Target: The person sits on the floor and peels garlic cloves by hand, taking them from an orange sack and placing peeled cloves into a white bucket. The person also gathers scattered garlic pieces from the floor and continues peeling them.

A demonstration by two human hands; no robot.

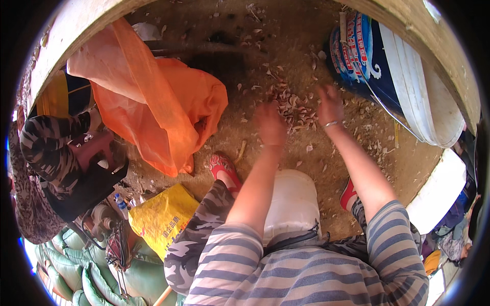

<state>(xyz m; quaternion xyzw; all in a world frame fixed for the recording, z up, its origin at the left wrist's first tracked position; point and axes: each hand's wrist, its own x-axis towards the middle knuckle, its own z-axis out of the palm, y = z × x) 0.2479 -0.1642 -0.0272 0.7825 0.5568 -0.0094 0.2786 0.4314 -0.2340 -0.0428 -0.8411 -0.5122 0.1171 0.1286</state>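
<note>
My left hand, blurred, is reached down low over the dirt floor, at the left edge of a small heap of pale pinkish peels or cloves. On the heap's right side is my right hand, with a bracelet at the wrist and the fingers pointing away from me. Whether either hand holds anything cannot be made out. A white plastic bucket stands between my legs, close below the hands.
An orange sack lies at the left, near another person by a low stool. A large blue and white bucket lies tilted at the upper right. Yellow bag, bottle and green sacks are lower left.
</note>
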